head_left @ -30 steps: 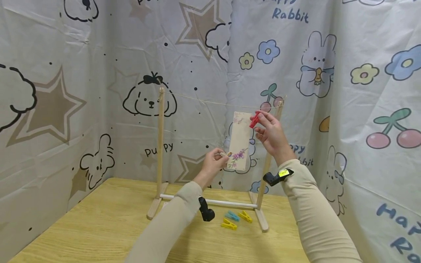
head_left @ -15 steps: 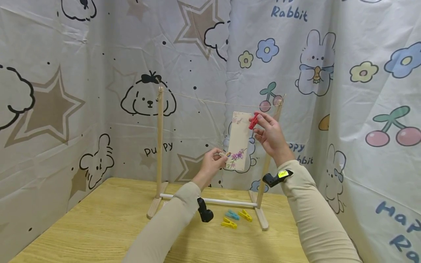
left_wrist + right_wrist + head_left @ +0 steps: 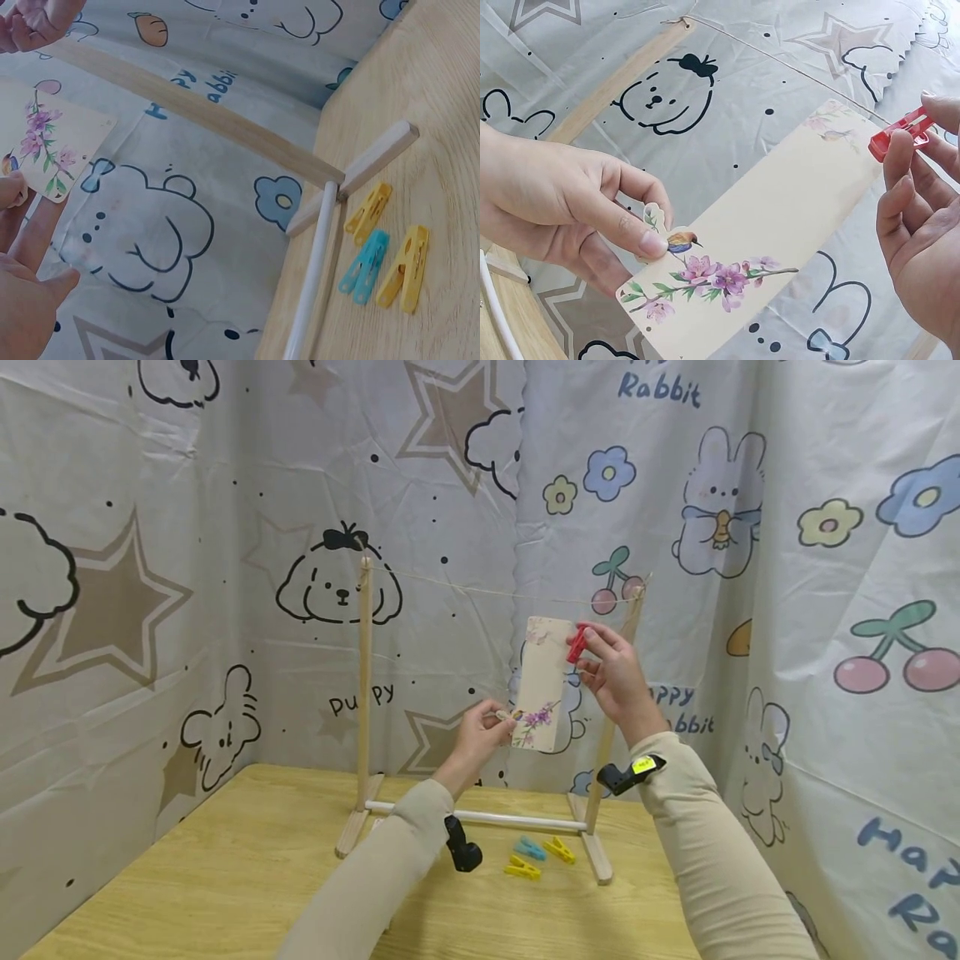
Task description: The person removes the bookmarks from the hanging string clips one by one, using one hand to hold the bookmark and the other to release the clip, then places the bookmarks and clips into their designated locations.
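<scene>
My left hand [image 3: 480, 739] pinches a cream bookmark [image 3: 757, 217] by its lower left edge, thumb in front beside the painted bird and pink blossoms. The card stands nearly upright, its top a little below the string [image 3: 480, 590]. Beside the card's upper right edge, my right hand [image 3: 618, 681] holds a red clothespin [image 3: 900, 133] between thumb and fingers. In the head view the clothespin [image 3: 577, 644] overlaps or touches the card's edge; which of the two I cannot tell.
The string runs between two wooden posts [image 3: 365, 685] joined low down by a white rod [image 3: 517, 820]. On the table [image 3: 187, 860], near the right foot, lie a blue clothespin [image 3: 530, 848] and two yellow clothespins [image 3: 522, 867]. A printed curtain [image 3: 450, 510] hangs behind.
The bookmark has shifted slightly left and down, together with my left hand. My right hand and the red clothespin have dropped a little. Both grips stay the same.
</scene>
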{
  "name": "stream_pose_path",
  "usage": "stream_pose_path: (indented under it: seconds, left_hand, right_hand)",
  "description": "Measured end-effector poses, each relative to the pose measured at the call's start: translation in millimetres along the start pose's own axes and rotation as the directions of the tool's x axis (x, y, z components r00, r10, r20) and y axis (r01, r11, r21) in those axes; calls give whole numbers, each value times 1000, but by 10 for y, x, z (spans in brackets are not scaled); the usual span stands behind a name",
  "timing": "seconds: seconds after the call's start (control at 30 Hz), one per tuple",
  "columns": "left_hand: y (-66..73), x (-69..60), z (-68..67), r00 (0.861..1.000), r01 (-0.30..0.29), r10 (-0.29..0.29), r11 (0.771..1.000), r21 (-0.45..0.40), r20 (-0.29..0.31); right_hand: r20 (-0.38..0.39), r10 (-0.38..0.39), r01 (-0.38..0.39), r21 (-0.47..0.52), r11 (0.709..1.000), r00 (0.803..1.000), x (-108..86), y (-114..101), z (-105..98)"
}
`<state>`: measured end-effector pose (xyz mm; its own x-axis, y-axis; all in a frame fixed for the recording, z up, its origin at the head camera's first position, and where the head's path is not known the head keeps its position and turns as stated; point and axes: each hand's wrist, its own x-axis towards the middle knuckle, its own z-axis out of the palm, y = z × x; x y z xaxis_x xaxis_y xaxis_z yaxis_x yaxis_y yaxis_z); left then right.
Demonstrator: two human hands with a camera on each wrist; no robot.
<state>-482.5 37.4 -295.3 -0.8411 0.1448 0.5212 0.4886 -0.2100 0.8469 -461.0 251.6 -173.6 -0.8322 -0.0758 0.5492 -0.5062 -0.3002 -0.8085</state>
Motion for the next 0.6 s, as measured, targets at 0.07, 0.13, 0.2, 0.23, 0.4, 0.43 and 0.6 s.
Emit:
stream_pose_path:
  seconds: [0.07, 0.13, 0.2, 0.23, 0.4, 0.43, 0.6]
  left_hand:
    - [-7, -20, -23, 1000, -5, 5, 1000, -14, -8]
    - [-7, -39, -44, 1000, -12, 11, 1000, -15, -10]
    - [-8, -51, -61, 1000, -18, 18, 1000, -21, -2]
    - [-8, -56, -67, 1000, -15, 15, 1000, -22, 1]
    - [-27, -80, -94, 1000, -16, 17, 1000, -19, 14]
    - [-30, -85, -99, 1000, -14, 14, 1000, -21, 10]
    - [-14, -138, -125, 1000, -10, 10, 1000, -16, -9]
  right_hand:
    - [10, 1, -1, 1, 1000, 1000, -14, 18, 3]
    - [20, -1, 1, -1, 1000, 1000, -31, 31, 8]
    - [24, -6, 6, -16, 1000, 1000, -54, 37, 19]
    - [28, -7, 7, -19, 1000, 1000, -66, 40, 25]
    - [59, -2, 2, -10, 1000, 998, -113, 59, 47]
    - [64, -1, 2, -5, 1000, 998, -118, 64, 49]
    - [64, 9, -8, -14, 1000, 998, -153, 102, 34]
